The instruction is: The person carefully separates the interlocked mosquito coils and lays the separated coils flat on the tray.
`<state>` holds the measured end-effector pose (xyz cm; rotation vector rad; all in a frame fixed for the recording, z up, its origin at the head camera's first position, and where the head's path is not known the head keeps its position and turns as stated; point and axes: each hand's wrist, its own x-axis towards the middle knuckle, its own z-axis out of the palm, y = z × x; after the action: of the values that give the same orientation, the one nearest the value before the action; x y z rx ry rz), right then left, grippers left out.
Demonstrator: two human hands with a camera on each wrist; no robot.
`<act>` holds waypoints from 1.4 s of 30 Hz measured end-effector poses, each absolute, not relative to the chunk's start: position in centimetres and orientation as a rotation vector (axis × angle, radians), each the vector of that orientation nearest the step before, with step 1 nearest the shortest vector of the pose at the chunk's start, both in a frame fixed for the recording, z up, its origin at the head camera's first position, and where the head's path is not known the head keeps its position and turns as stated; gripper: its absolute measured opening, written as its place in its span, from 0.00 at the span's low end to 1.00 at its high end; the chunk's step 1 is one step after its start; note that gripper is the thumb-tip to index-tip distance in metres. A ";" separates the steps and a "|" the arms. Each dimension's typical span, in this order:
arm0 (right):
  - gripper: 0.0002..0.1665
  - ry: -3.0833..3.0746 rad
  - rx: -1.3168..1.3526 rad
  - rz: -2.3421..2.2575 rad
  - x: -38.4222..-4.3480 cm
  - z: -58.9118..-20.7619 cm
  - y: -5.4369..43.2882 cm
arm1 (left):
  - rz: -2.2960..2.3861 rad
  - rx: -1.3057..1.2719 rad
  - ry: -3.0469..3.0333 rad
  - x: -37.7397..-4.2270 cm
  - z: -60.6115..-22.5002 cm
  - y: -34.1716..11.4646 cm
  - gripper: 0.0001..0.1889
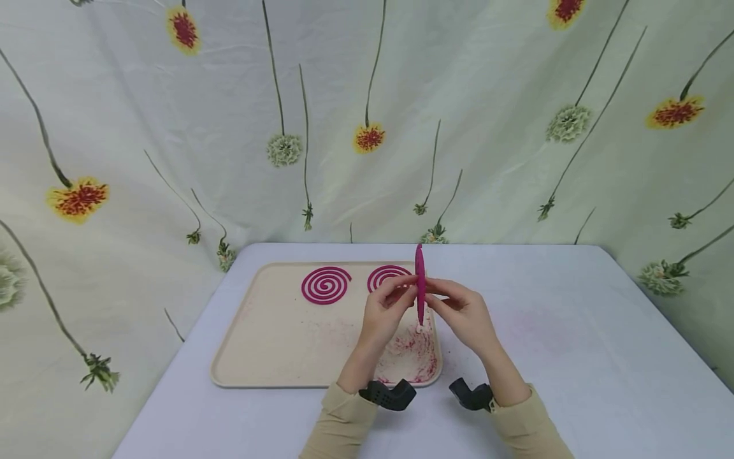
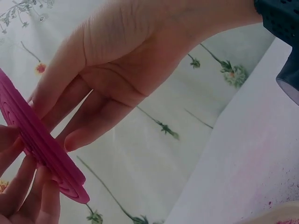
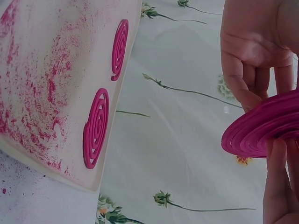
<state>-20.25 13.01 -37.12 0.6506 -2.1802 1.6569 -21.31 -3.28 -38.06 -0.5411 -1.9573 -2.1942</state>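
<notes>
A magenta mosquito coil (image 1: 420, 284) stands upright, edge-on to the head view, above the tray's right side. My left hand (image 1: 381, 315) holds it from the left with thumb and fingers. From the other side my right hand (image 1: 466, 319) grips it, fingertips on its face. In the left wrist view the coil (image 2: 44, 144) shows layered windings, with left fingertips (image 2: 28, 191) against its near face. The right wrist view has the coil (image 3: 257, 123) tilted, with fingers on both faces. Two more coils, one left (image 1: 325, 285) and one right (image 1: 385, 276), lie flat at the tray's back.
The beige tray (image 1: 269, 387) sits on a white-covered table (image 1: 573, 357). Magenta crumbs and dust (image 1: 415, 350) smear its right front part, with specks beside it. A flowered cloth (image 1: 504, 159) hangs behind the table. Each wrist wears a black camera mount.
</notes>
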 end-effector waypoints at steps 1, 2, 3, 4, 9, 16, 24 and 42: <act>0.18 -2.176 0.641 1.665 -20.3 -37.2 13.0 | -2.188 -0.555 -1.968 -21.3 -38.1 -3.3 0.15; 0.17 -2.170 0.628 1.669 -20.3 -37.2 13.0 | -2.182 -0.565 -1.980 -21.3 -38.0 -3.3 0.16; 0.17 -2.165 0.613 1.674 -20.4 -37.3 13.0 | -2.177 -0.568 -1.997 -21.3 -38.0 -3.3 0.16; 0.17 -2.163 0.595 1.681 -20.4 -37.3 13.0 | -2.175 -0.572 -2.011 -21.3 -38.0 -3.3 0.16; 0.15 -2.170 0.528 1.652 -20.4 -37.5 13.1 | -2.159 -0.603 -2.043 -20.7 -37.2 -3.3 0.17; 0.15 -2.187 0.565 1.547 -20.3 -37.5 13.3 | -2.092 -0.676 -2.026 -20.3 -36.8 -3.4 0.17; 0.16 -2.181 0.633 1.507 -20.4 -37.5 13.1 | -2.056 -0.686 -1.974 -21.3 -38.2 -3.3 0.18; 0.14 -2.035 0.572 1.457 -18.6 -35.0 11.5 | -2.015 -0.742 -1.932 -20.9 -38.0 -2.2 0.17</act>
<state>-18.59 11.52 -35.03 0.5719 -2.0348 1.4567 -20.92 -2.16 -37.96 -0.7422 -1.9324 -2.0150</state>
